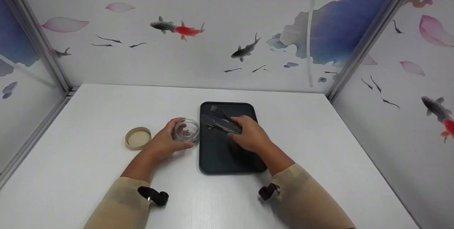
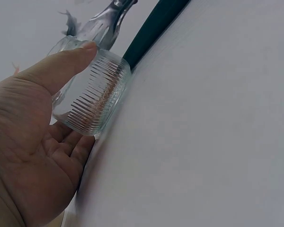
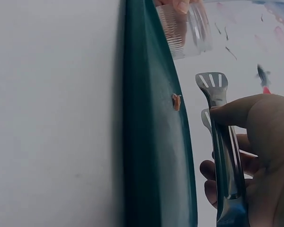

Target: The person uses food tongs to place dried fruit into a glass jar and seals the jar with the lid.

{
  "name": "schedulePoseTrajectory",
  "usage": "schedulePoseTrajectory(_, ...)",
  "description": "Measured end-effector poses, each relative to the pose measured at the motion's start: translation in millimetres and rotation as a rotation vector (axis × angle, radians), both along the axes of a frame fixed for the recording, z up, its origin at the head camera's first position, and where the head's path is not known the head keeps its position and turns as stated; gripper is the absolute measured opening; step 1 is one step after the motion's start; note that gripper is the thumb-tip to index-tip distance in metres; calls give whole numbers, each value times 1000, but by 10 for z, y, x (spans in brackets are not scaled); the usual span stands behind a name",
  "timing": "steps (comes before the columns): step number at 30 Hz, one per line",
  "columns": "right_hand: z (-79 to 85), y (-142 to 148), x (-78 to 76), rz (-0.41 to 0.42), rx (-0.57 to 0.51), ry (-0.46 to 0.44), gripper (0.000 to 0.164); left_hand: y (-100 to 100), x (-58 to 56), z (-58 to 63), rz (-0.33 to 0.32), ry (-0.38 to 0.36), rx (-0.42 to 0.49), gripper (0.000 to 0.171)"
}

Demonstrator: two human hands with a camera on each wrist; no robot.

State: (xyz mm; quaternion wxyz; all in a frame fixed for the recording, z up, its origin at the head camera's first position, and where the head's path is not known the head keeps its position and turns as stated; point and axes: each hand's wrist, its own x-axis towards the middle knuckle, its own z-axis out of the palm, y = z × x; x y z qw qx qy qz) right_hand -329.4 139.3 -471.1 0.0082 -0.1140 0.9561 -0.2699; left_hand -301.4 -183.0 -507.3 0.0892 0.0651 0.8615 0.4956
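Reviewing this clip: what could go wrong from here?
The small brown piece lies near the edge of the tray, so the metal tongs in the right hand might nudge it over the rim. The glass jar, in the fingers of the left hand, stands close beside the tray; a careless swing of the tongs could knock it.

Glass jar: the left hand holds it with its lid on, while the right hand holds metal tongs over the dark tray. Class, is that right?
Not quite: the lid is off. The head view shows the glass jar open and the lid lying on the table. The left hand does hold the jar, and the right hand holds metal tongs over the dark tray.
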Motion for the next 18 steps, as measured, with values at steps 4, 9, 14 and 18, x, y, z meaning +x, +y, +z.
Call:
schedulePoseTrajectory(4, -60, 11, 5, 17, 20, 4, 62, -4, 4, 11, -3, 9, 0, 101)
schedulePoseTrajectory(9, -111, 18, 6, 34, 45, 4, 60, -10, 10, 13, -10, 22, 13, 100)
schedulePoseTrajectory(14, -139, 21, 5, 45, 65, 1, 58, -12, 5, -6, -13, 19, 19, 101)
schedulePoseTrajectory(18, -144, 22, 7, 45, 67, 2, 55, -7, 1, -13, -12, 19, 22, 101)
